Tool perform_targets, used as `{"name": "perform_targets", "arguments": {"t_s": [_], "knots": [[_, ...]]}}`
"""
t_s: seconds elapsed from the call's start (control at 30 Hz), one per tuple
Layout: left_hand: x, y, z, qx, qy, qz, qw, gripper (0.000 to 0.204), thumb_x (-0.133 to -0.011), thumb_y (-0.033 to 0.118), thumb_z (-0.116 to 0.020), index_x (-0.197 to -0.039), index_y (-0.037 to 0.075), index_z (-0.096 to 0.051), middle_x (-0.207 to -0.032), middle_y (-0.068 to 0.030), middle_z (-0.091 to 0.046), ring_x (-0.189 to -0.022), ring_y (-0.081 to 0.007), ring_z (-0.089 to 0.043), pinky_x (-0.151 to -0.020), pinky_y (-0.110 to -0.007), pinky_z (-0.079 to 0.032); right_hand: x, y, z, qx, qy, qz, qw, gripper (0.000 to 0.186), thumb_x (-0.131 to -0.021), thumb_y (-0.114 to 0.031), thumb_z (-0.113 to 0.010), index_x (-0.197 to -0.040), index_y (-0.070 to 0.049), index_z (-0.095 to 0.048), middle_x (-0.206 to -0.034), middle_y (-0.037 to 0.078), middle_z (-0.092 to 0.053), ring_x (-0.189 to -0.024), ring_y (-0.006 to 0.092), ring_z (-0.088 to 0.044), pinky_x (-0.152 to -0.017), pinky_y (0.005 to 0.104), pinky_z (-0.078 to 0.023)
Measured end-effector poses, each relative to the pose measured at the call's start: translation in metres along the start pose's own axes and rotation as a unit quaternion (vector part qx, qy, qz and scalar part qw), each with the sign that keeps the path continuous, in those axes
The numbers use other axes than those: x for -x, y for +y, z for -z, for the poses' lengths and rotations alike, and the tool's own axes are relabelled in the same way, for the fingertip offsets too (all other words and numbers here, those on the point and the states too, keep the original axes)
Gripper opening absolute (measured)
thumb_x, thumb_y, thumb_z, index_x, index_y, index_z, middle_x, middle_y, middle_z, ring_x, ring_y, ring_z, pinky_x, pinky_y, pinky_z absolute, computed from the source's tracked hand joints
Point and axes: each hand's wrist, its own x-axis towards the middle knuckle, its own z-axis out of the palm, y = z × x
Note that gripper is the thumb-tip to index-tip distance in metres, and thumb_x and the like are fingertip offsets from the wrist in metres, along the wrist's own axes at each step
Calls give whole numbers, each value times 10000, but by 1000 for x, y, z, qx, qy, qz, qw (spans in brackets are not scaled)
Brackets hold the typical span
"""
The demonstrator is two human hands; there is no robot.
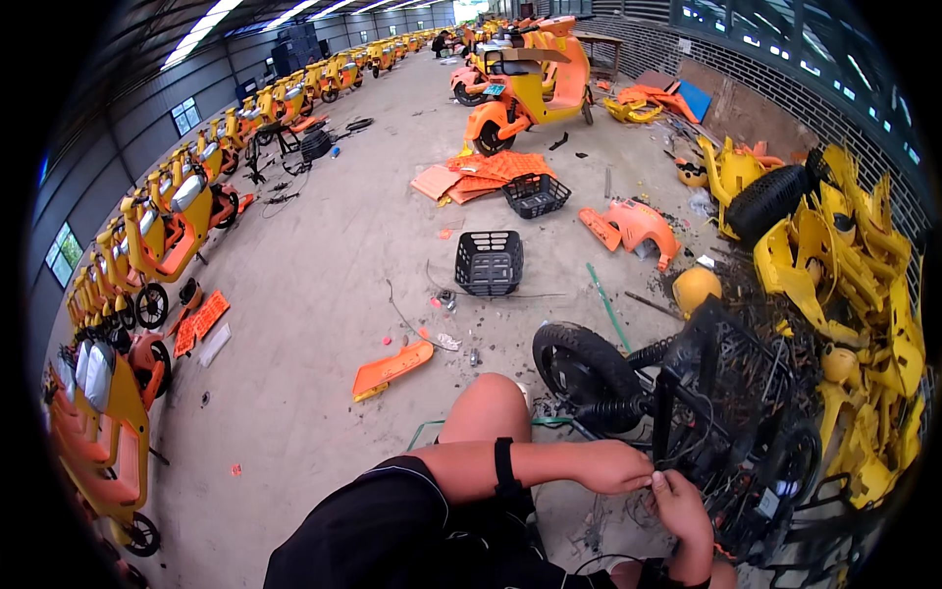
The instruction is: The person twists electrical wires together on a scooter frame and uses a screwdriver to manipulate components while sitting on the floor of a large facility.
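Note:
My left hand (pixel 616 467) reaches across from the left, its fingers closed together. Close against it, my right hand (pixel 679 503) has its thumb and fingers pinched. Whatever lies between the fingertips is hidden or too small to name. Both hands are beside a stripped black scooter frame (pixel 670 401), which lies low to my right. Thin dark wires (pixel 695 432) hang tangled on the frame near my hands. A black tyre (pixel 581 365) on a wheel shows at its far left end, with a black spring shock absorber (pixel 652 353) beside it.
Broken yellow body panels (pixel 807 280) pile up along the right wall. An orange curved fender (pixel 638 228), a black plastic basket (pixel 489 262) and an orange panel piece (pixel 392 369) lie on the concrete ahead. An orange-yellow scooter (pixel 535 83) stands farther off; rows of scooters (pixel 177 221) line the left.

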Motion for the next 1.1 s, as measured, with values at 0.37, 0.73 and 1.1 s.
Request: {"name": "perform_targets", "arguments": {"t_s": [0.37,0.73,1.1], "knots": [[-13,37,11,22,-59,47,997,283,-994,246,-505,-900,-10,-577,-879,-212,-600,-886,-433,-588,-779,-492,-467,7,16,29,-133,-180,12,975,371,-1044,-268,-520,-958,60,-670,-816,127,-724,-607,124,-609,-577,258,-490],[-8,32,13,26,-99,116,988,406,-972,379,-529,-922,-3,-655,-873,-211,-671,-841,-417,-631,-741,-481,-485,1,24,17,-84,-175,46,980,307,-1029,-217,-549,-985,29,-727,-882,68,-742,-728,106,-644,-638,243,-480],[24,8,9,-73,-197,182,961,413,-926,413,-590,-940,13,-698,-896,-208,-698,-895,-436,-655,-750,-515,-519,-23,30,-30,69,-164,120,977,168,-950,-142,-644,-928,11,-708,-732,113,-683,-645,129,-602,-607,303,-490]]}}
